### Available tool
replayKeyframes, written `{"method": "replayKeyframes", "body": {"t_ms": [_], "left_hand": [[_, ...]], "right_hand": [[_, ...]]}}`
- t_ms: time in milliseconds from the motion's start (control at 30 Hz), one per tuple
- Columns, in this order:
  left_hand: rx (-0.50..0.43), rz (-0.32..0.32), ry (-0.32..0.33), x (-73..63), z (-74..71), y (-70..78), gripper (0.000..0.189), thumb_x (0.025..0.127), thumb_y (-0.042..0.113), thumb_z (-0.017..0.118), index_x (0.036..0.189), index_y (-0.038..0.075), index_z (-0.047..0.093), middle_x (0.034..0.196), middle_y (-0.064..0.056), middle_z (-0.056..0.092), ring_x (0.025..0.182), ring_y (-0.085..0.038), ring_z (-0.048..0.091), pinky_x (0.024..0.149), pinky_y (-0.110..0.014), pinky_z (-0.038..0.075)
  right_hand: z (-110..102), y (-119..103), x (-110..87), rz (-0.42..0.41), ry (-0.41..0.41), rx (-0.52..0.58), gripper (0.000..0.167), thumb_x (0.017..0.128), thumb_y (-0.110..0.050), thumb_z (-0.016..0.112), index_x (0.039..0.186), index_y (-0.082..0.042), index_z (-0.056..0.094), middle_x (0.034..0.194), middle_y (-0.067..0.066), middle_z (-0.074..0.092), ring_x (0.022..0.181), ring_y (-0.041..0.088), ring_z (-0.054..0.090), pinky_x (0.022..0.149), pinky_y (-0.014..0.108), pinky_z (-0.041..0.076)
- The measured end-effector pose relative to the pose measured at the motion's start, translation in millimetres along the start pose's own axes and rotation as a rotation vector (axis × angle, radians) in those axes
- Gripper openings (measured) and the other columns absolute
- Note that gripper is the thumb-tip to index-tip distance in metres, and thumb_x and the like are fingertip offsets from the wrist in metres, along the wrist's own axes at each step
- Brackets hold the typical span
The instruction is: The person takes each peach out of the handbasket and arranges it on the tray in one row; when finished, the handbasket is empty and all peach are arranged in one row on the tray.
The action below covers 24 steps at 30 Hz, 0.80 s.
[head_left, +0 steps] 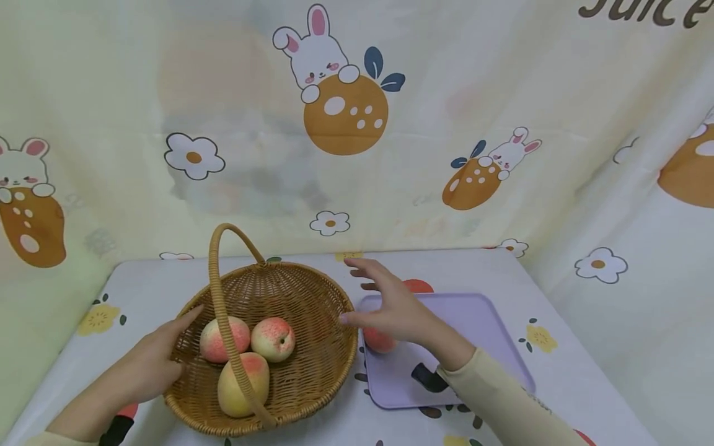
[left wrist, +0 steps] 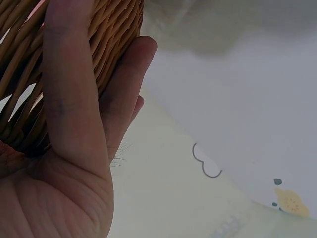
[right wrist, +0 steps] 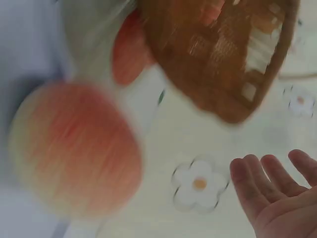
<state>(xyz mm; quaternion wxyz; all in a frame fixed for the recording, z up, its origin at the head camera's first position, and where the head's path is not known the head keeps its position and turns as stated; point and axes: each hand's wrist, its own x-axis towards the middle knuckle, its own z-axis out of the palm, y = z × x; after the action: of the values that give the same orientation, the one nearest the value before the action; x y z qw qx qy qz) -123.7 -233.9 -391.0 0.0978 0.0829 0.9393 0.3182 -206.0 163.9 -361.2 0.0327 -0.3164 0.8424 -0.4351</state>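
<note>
A brown wicker basket (head_left: 312, 347) with a tall arched handle (head_left: 223, 310) stands on the table. Inside it lie two red-and-white peaches (head_left: 273, 339) and one yellow peach (head_left: 237, 393). At its left rim is my left hand (head_left: 147, 362), whose straight fingers (left wrist: 72, 89) lie along the weave. My right hand (head_left: 404, 310) hovers between basket and tray, fingers spread and holding nothing. Below it a peach (head_left: 379, 341) rests near the left edge of a purple tray (head_left: 474, 371); the right wrist view shows this peach (right wrist: 74, 148) large and blurred.
A white tablecloth (head_left: 558, 384) printed with fruit and flowers covers the table. Behind hangs a pale curtain (head_left: 234, 80) with rabbit prints, and another stretch of it closes off the right side.
</note>
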Motion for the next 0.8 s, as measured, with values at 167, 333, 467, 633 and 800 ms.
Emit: {"method": "replayKeyframes", "body": {"t_ms": [167,333,467,633,800], "left_hand": [[-0.006,0.009,0.007,-0.6,1.7,-0.3,0.093,0.072,-0.013,0.06,0.156,-0.008,0.023,0.15,-0.04,0.033,0.134,-0.061,0.032,0.096,-0.071,0.041],[0.001,0.004,0.0,0.2,1.5,-0.1,0.092,0.073,-0.013,0.06,0.157,-0.007,0.023,0.15,-0.04,0.032,0.135,-0.061,0.031,0.096,-0.071,0.041],[0.007,-0.002,-0.005,0.2,0.3,-0.2,0.092,0.073,-0.013,0.06,0.157,-0.007,0.022,0.15,-0.041,0.031,0.135,-0.062,0.031,0.095,-0.071,0.042],[-0.01,-0.018,-0.013,-0.5,-0.5,0.1,0.092,0.075,-0.013,0.061,0.158,-0.006,0.021,0.151,-0.041,0.03,0.135,-0.061,0.031,0.094,-0.069,0.045],[-0.011,-0.019,-0.007,-1.5,0.0,0.6,0.093,0.075,-0.012,0.062,0.158,-0.005,0.021,0.151,-0.041,0.03,0.135,-0.061,0.031,0.093,-0.068,0.046]], "right_hand": [[23.8,-20.5,13.3,-0.067,-0.085,-0.041,0.088,0.083,-0.041,0.083,0.156,-0.023,0.036,0.152,-0.005,0.043,0.134,0.022,0.048,0.106,0.044,0.043],[46.8,-29.0,21.2,-0.08,-0.205,-0.145,0.094,0.086,-0.043,0.079,0.16,-0.02,0.027,0.155,0.0,0.039,0.135,0.019,0.045,0.108,0.045,0.042],[62.5,-34.0,26.0,-0.089,-0.301,-0.281,0.099,0.087,-0.049,0.076,0.162,-0.018,0.019,0.162,0.004,0.029,0.141,0.021,0.041,0.11,0.044,0.04],[78.2,-37.7,31.6,-0.076,-0.431,-0.401,0.104,0.088,-0.056,0.071,0.164,-0.017,0.011,0.167,0.009,0.018,0.146,0.024,0.034,0.113,0.04,0.037],[86.2,-37.2,34.8,-0.078,-0.551,-0.393,0.104,0.09,-0.049,0.072,0.164,-0.016,0.007,0.168,0.008,0.013,0.151,0.017,0.019,0.119,0.033,0.024]]}}
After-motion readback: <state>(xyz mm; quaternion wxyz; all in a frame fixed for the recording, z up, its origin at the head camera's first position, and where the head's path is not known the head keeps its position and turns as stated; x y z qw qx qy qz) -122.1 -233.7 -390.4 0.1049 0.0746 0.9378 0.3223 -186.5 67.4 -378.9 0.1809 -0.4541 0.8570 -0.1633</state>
